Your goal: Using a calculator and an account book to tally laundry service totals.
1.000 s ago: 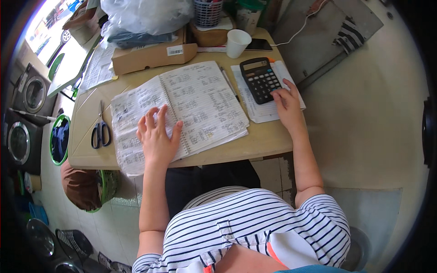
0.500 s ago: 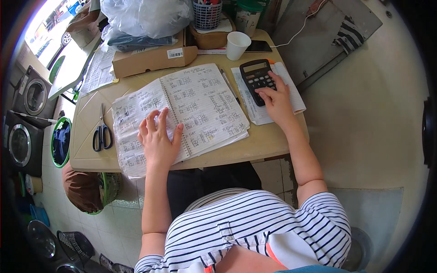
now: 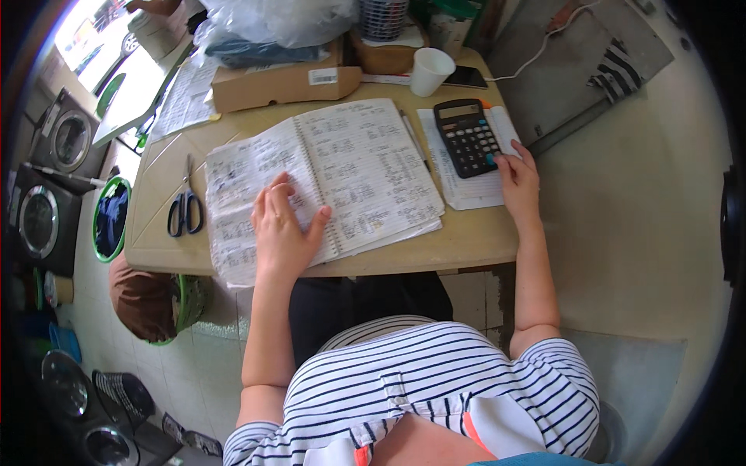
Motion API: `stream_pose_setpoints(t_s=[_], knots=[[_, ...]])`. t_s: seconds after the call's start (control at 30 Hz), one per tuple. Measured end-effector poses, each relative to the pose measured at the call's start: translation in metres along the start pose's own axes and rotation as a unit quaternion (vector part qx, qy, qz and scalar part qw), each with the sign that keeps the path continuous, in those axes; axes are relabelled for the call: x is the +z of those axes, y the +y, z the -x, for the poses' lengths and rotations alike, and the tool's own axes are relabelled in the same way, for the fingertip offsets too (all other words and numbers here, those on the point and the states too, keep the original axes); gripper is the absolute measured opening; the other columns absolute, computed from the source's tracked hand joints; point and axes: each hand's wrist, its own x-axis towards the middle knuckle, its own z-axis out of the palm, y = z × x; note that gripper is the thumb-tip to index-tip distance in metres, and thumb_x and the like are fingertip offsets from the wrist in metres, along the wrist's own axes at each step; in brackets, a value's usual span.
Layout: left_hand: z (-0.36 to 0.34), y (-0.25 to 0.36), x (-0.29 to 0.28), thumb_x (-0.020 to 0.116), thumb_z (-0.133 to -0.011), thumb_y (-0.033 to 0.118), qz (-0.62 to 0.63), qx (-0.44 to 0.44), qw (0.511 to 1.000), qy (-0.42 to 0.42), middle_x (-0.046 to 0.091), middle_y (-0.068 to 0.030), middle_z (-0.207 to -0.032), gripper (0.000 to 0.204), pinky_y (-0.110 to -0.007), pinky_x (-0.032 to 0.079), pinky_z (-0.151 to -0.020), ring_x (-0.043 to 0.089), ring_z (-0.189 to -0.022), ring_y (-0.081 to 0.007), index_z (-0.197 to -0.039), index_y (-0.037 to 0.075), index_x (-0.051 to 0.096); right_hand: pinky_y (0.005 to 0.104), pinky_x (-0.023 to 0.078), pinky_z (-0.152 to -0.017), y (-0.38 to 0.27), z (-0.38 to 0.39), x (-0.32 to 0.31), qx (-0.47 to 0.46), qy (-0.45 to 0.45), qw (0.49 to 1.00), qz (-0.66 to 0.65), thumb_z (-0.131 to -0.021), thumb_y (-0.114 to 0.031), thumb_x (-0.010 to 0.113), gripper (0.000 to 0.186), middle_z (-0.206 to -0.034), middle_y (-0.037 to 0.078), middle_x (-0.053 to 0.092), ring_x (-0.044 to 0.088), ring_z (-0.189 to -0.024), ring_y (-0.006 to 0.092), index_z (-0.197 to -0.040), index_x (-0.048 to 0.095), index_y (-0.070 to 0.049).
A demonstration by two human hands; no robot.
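My left hand [image 3: 284, 233] lies on an open spiral notebook [image 3: 381, 171] filled with handwriting, its fingers spread and slightly bent near the binding. To the right, a black calculator [image 3: 460, 132] rests on some lined paper [image 3: 470, 198]. My right hand [image 3: 521, 186] is at the calculator's lower right corner. Its thumb side reaches the bottom keys, while the other fingers stretch past the edge, apart and gripping nothing. A pen [image 3: 414, 136] lies along the notebook's right side. Dark-handled scissors [image 3: 185, 211] lie left of the notebook.
Along the table's [image 3: 155, 241] far side stand a cardboard box [image 3: 280, 87] under plastic bags [image 3: 280, 27], a white cup [image 3: 430, 72] and a dark phone [image 3: 466, 77]. Laundry baskets [image 3: 116, 182] and washing machines [image 3: 43, 225] are on the left; a grey panel [image 3: 536, 85] is at right.
My right hand has drawn back from the calculator's upper keys to its lower right corner. My left hand stays on the notebook, and the whole view has shifted slightly.
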Motion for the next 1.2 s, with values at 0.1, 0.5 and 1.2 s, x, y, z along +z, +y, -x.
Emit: stream_pose_setpoints(t_s=[0.1, 0.5, 1.2], knots=[[0.004, -0.007, -0.004, 0.078, -0.087, 0.038, 0.023, 0.025, 0.999, -0.011, 0.050, -0.0227, -0.148, 0.059, -0.052, 0.035, -0.114, 0.045, -0.138, -0.0437, -0.124, 0.000, 0.051, 0.0307, 0.055, -0.086, 0.001, 0.004, 0.000, -0.037, 0.007, 0.999, 0.014, -0.101, -0.013, 0.063, 0.022, -0.141, 0.019, 0.057, 0.069, -0.106, 0.0241, -0.104, 0.074, 0.006], [0.024, 0.010, -0.011, 0.076, -0.089, 0.043, -0.067, 0.007, 0.998, 0.013, 0.050, -0.0153, -0.137, 0.053, -0.053, 0.033, -0.112, 0.042, -0.133, -0.0404, -0.128, 0.009, 0.064, 0.0339, 0.055, -0.089, -0.003, 0.008, 0.003, -0.017, 0.003, 0.999, 0.047, -0.105, -0.015, 0.059, 0.024, -0.142, 0.022, 0.053, 0.065, -0.110, 0.0293, -0.102, 0.068, 0.007], [0.025, 0.009, -0.011, 0.073, -0.091, 0.044, -0.059, -0.009, 0.998, 0.003, 0.052, -0.0125, -0.134, 0.054, -0.050, 0.027, -0.114, 0.043, -0.133, -0.0354, -0.132, 0.011, 0.061, 0.0520, 0.032, -0.116, -0.021, -0.015, 0.030, -0.146, 0.001, 0.988, 0.050, -0.094, -0.016, 0.070, 0.013, -0.153, 0.016, 0.049, 0.040, -0.143, 0.0418, -0.100, 0.080, -0.010]])
